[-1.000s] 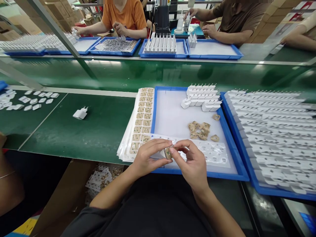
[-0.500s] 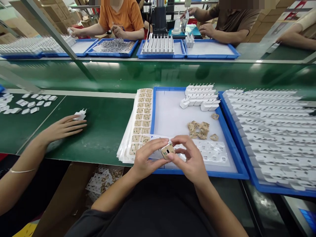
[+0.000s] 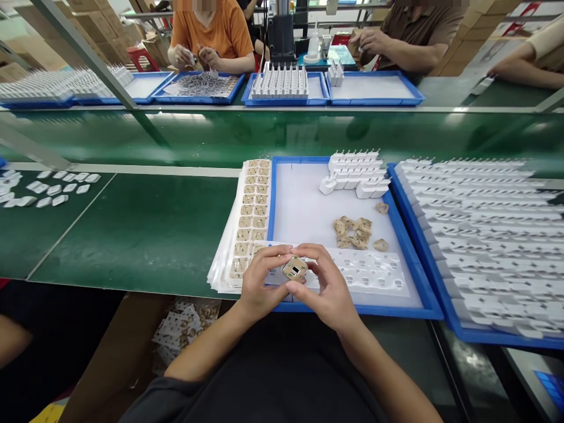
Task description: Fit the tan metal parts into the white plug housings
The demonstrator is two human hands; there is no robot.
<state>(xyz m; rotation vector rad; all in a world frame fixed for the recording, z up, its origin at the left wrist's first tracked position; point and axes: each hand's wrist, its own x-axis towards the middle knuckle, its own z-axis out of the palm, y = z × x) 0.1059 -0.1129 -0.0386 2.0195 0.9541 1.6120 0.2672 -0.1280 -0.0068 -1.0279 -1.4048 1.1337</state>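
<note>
Between my two hands is a white plug adapter [image 3: 295,268], its face with a tan sticker and dark port slots turned up toward me. My left hand [image 3: 263,278] grips it from the left with thumb and fingers. From the right, my right hand [image 3: 324,285] closes on it too, thumb at the lower edge and fingers at the top. Just beyond lies a clear die-cut sheet [image 3: 370,271] in a blue tray [image 3: 304,202]. Small tan pieces [image 3: 355,231] are heaped in that tray, with rows of white plug adapters [image 3: 356,173] at its back.
Left of the tray is a stack of tan sticker sheets [image 3: 249,220]. A second blue tray, full of white adapters [image 3: 484,247], stands on the right. White covers [image 3: 55,189] lie at far left. Below the bench edge, a carton [image 3: 132,346] holds scraps. Co-workers sit across the green bench.
The neighbour's hand at the left has withdrawn, and the white adapter by it is gone from the bench. My hands have shifted slightly left, with the held adapter turned a little.
</note>
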